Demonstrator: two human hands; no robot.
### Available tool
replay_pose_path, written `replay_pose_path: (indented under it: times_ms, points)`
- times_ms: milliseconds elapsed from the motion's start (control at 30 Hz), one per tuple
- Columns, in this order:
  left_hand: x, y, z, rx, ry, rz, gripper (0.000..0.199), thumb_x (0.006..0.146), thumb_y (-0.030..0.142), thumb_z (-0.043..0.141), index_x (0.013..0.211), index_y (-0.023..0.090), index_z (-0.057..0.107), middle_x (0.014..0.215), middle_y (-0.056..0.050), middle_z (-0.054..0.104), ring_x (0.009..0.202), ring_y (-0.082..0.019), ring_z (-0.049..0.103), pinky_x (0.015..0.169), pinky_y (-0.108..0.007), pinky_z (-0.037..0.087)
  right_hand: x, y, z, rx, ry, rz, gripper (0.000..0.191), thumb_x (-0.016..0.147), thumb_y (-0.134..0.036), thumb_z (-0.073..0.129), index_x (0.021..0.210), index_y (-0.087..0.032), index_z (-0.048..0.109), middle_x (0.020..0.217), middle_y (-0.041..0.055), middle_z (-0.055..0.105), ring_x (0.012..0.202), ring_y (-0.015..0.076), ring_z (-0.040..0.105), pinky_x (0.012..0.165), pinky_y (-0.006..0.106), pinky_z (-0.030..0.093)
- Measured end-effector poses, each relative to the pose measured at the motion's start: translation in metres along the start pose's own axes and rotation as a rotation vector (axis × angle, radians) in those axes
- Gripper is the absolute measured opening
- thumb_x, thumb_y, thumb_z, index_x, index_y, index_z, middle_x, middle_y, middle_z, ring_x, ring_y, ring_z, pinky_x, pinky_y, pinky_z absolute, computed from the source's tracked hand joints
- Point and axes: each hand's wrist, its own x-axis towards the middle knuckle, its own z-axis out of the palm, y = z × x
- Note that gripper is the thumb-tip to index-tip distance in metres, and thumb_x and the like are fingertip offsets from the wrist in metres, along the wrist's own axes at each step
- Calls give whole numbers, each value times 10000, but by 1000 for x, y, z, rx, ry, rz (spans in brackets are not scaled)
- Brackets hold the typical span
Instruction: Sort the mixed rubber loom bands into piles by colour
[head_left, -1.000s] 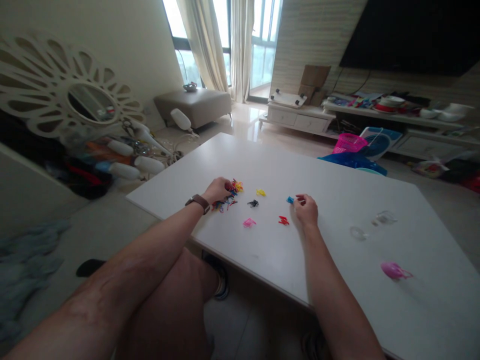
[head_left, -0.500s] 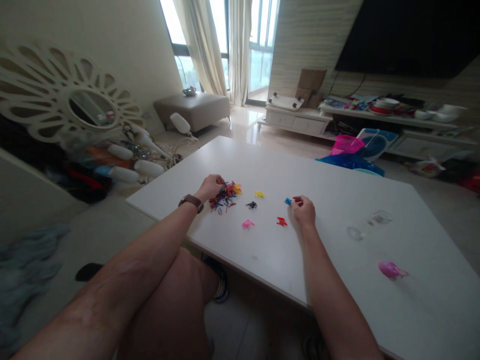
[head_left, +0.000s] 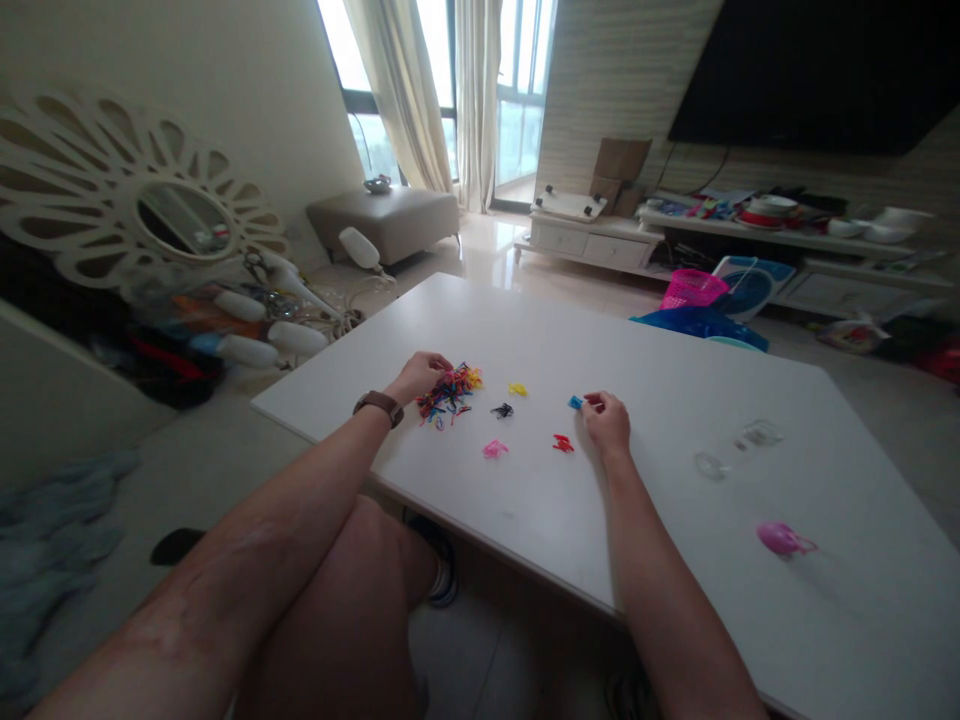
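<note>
My left hand (head_left: pixel 424 376), with a brown watch on the wrist, is at the upper left edge of a mixed multicolored pile (head_left: pixel 453 392) of small pieces. Its fingers are pinched, and what they hold is too small to name. My right hand (head_left: pixel 607 420) rests on the white table (head_left: pixel 675 400), fingertips together at a small blue cluster (head_left: pixel 575 402). Between the hands lie a yellow cluster (head_left: pixel 517 389), a black cluster (head_left: pixel 502 411), a pink cluster (head_left: pixel 494 450) and a red cluster (head_left: pixel 562 443).
A clear container (head_left: pixel 759 435) and a clear round lid (head_left: pixel 711 465) lie right of my right arm. Nearer the right edge is a glossy pink object (head_left: pixel 784 539). Beyond the table stand a pink basket (head_left: pixel 694 289) and a grey ottoman (head_left: pixel 390 222).
My left hand has shifted very slightly, its fingers now a little further over the mixed pile. My right hand stays at the blue cluster.
</note>
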Motion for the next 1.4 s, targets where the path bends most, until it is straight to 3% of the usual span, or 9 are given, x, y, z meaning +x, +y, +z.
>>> replay_pose_path:
  times_ms: [233, 533, 967, 1133, 1300, 1400]
  points:
    - [3, -5, -1, -26, -6, 29, 262, 579, 187, 727, 833, 127, 742, 748, -66, 714, 685, -158, 626, 600, -236, 469, 0, 0, 0, -15, 1, -4, 192, 755, -308, 562, 850, -209, 698, 862, 58, 703, 765, 211, 572, 719, 324, 427]
    - [-4, 2, -2, -82, 18, -2, 342, 605, 363, 812, 829, 121, 722, 712, -82, 715, 622, -166, 623, 543, -246, 433, 0, 0, 0, -11, 3, -3, 194, 757, -305, 558, 852, -211, 698, 851, 51, 692, 756, 204, 580, 707, 317, 430]
    - [-4, 3, -3, -38, 64, -18, 323, 635, 361, 802, 836, 120, 727, 728, -85, 721, 595, -151, 614, 506, -232, 411, 1, 1, 1, 7, 1, -2, 193, 752, -308, 566, 851, -208, 698, 849, 55, 692, 756, 211, 575, 697, 321, 426]
    - [-5, 4, -2, -155, 22, -21, 320, 618, 336, 820, 826, 119, 710, 712, -85, 721, 637, -174, 656, 554, -249, 465, 1, 2, 0, 10, 13, -16, 177, 758, -295, 568, 848, -203, 690, 847, 58, 682, 761, 218, 565, 721, 338, 431]
    - [-11, 17, 9, -317, -95, 10, 364, 608, 333, 855, 854, 117, 695, 758, -91, 739, 694, -179, 683, 664, -287, 531, -5, -18, -5, -28, 143, -242, 147, 825, -268, 548, 842, -189, 671, 861, 77, 666, 847, 244, 562, 823, 384, 430]
    - [-16, 29, 23, -388, -197, 43, 375, 618, 345, 868, 858, 118, 690, 782, -94, 745, 712, -173, 693, 717, -304, 551, -16, -43, -6, -14, 113, -436, 127, 880, -280, 568, 872, -201, 668, 876, 69, 675, 893, 249, 565, 848, 390, 431]
